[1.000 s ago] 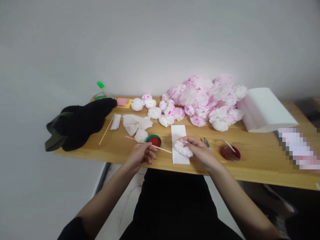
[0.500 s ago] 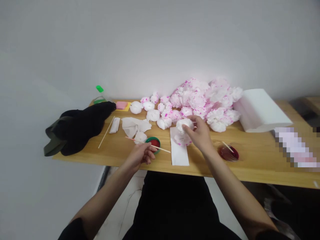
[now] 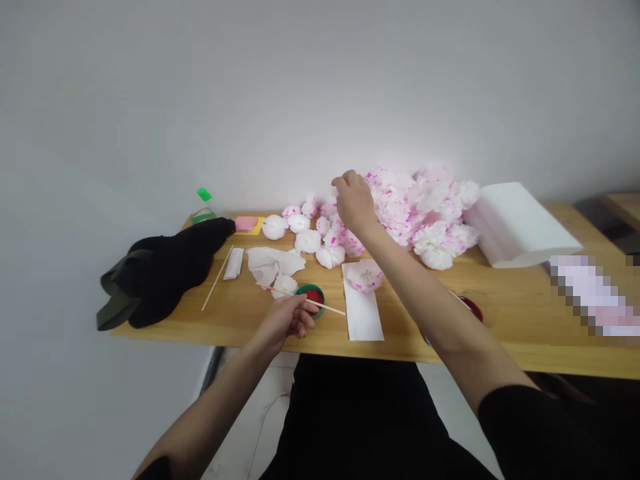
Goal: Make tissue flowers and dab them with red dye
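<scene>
My left hand [image 3: 295, 317] is closed around a thin wooden stick [image 3: 330, 309], held nearly level with its reddish end to the left. Just behind that hand is a small green-rimmed dish [image 3: 315, 294] of red liquid. My right hand [image 3: 354, 200] reaches over the back of the tabletop beside a heap of paper flowers [image 3: 395, 200]; its fingers curl down, and whatever they hold is hidden. On a folded white paper strip [image 3: 365, 320] lies a pink-edged paper flower [image 3: 366, 276]. A second dish [image 3: 473, 308] of dark red liquid is partly covered by my right forearm.
Several small white paper balls [image 3: 273, 227] and a crumpled tissue [image 3: 270, 263] lie left of the heap. A black cloth item [image 3: 170, 267] and a loose stick [image 3: 217, 279] are farther left. A stack of white paper towels [image 3: 520, 227] stands right, against the wall.
My right hand has moved up and back from the paper strip toward the wall. The white paper flower it held is out of sight. My left hand still holds the stick.
</scene>
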### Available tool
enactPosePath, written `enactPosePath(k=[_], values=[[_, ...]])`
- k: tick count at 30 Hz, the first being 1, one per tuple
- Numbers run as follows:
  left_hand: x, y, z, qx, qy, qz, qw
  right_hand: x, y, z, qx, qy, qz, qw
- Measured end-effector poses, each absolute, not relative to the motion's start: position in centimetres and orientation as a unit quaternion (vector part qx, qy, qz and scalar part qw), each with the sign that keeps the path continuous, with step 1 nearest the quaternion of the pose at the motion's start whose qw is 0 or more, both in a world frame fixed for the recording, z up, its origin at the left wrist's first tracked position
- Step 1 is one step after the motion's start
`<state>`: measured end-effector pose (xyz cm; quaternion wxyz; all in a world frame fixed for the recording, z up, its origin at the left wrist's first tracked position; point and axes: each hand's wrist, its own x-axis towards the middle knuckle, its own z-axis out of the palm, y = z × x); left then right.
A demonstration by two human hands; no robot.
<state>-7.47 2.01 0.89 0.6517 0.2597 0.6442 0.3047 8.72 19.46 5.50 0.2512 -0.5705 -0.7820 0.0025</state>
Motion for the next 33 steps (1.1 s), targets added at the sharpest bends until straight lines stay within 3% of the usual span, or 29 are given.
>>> enactPosePath(k=[5,8,12,19,26,33], values=[[-7.8,1.9,0.9,0.265,0.640,0.310,0.651,10.3,15.5,6.7,-0.576,-0.802,0.018,0.158],[-8.0,2.0,0.7,0.267,0.637,0.306,0.656,11.9,11.2,5.4,-0.651,-0.747,0.068,0.116],[-7.9,2.1,0.6,0.270,0.643,0.295,0.654,12.8,7.4,2.7,-0.642,-0.760,0.100,0.004],[-7.6,2.2,0.9,0.279,0.654,0.282,0.644,12.7,7.1,0.4,-0.642,-0.757,0.121,-0.034],[-7.9,2.3,1.1,0.277,0.651,0.273,0.651,12.9,7.6,0.7,-0.648,-0.749,0.139,0.000],[-8.2,2.3,1.1,0.278,0.638,0.279,0.662,11.3,13.1,4.2,-0.632,-0.673,0.253,0.289]])
